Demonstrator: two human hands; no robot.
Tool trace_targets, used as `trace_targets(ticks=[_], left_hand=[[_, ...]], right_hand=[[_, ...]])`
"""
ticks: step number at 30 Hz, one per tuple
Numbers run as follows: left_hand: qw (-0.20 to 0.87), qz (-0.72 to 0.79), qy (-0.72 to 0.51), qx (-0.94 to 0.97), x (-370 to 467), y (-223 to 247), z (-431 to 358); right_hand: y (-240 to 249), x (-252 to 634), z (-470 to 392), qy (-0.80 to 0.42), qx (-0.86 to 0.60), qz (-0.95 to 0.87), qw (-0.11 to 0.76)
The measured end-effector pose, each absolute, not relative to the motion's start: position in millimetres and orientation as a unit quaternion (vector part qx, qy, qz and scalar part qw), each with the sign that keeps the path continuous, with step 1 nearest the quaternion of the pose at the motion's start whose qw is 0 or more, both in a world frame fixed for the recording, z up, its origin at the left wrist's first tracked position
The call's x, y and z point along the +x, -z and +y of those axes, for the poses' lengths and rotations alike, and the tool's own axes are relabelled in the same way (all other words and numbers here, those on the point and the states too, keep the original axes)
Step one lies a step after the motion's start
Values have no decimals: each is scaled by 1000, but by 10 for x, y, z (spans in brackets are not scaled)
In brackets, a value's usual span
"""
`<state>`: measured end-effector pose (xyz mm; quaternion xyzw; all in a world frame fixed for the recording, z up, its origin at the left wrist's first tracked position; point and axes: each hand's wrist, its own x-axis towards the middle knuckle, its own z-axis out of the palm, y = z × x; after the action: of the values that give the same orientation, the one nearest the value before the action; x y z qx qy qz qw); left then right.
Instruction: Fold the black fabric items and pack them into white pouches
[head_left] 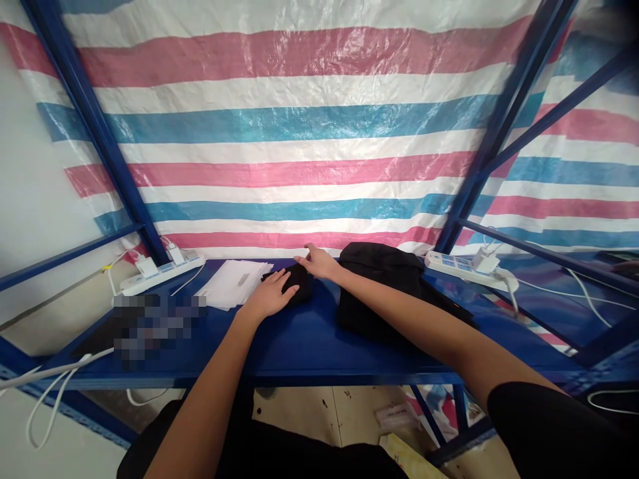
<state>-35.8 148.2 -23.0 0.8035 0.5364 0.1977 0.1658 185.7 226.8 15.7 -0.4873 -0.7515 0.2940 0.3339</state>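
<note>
A small folded black cloth [298,286] lies on the blue metal shelf [294,352]. My left hand [269,293] rests on its left part with fingers spread and palm down. At its upper right edge is my right hand [319,261], fingers stretched out and thumb side up; whether it touches the cloth is hard to tell. Beneath my right forearm lies a larger black garment [379,263], loosely folded and partly hidden by the arm. A stack of white paper sheets or bags [232,283] sits just left of my left hand.
White power strips with plugs stand at the back left [162,274] and back right [469,271]. White cables [64,372] hang over the left front. Blue posts [474,159] frame the shelf, and a striped plastic sheet [299,126] hangs behind. Part of the left shelf is blurred out.
</note>
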Motion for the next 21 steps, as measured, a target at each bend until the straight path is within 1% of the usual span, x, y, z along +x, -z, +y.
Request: trace_targets(ticks=[2, 4, 6, 8, 10, 13, 15, 17, 19, 21], left_hand=[[168, 539, -197, 802, -348, 185, 1513], [182, 541, -203, 796, -351, 132, 1550], [218, 547, -217, 778, -381, 82, 1585], [278, 546, -256, 748, -434, 42, 1601], [340, 520, -309, 720, -486, 18, 1584], [404, 458, -382, 694, -504, 7, 1498], [432, 417, -425, 678, -458, 8, 1423], [449, 374, -452, 674, -378, 10, 1362], [457, 345, -456, 681, -290, 20, 1332], [455, 340, -464, 680, -224, 46, 1342]], right_hand=[[-199, 2006, 2134, -169, -342, -872, 307], [-168, 2145, 1992, -131, -221, -937, 236], [-92, 2253, 1876, -128, -189, -955, 188], [-19, 2321, 1806, -126, -207, -951, 192], [17, 2349, 1778, -128, -228, -937, 231], [12, 2333, 1789, -172, -295, -877, 338], [7, 2298, 1819, -238, -347, -808, 411], [14, 2256, 1853, -328, -370, -735, 465], [22, 2221, 1873, -419, -367, -662, 502], [16, 2203, 1865, -478, -353, -612, 523]])
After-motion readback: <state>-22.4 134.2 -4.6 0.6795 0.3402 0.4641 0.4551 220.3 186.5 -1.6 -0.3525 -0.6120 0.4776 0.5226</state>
